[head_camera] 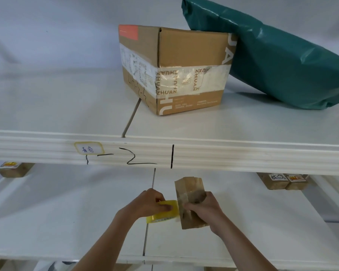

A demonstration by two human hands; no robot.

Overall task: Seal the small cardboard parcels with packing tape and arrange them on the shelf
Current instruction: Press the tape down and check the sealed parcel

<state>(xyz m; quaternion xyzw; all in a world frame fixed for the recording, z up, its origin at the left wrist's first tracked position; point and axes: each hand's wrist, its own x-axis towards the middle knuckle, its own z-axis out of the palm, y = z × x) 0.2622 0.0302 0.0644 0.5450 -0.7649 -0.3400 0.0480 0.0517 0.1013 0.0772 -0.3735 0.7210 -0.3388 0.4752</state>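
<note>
A small brown cardboard parcel [189,194] stands on end above the lower white shelf [67,222], a shiny strip of tape running down its near face. My right hand [205,210] grips the parcel from the right side, thumb pressed on the taped face. My left hand [151,202] holds a yellow roll of packing tape [162,214] against the parcel's left edge, fingers curled over the roll.
On the upper shelf [243,133] stand a large taped cardboard box [174,69] and a green plastic mailer bag [282,59] leaning on it. Small labelled parcels sit at the lower shelf's back left [13,170] and back right [284,180].
</note>
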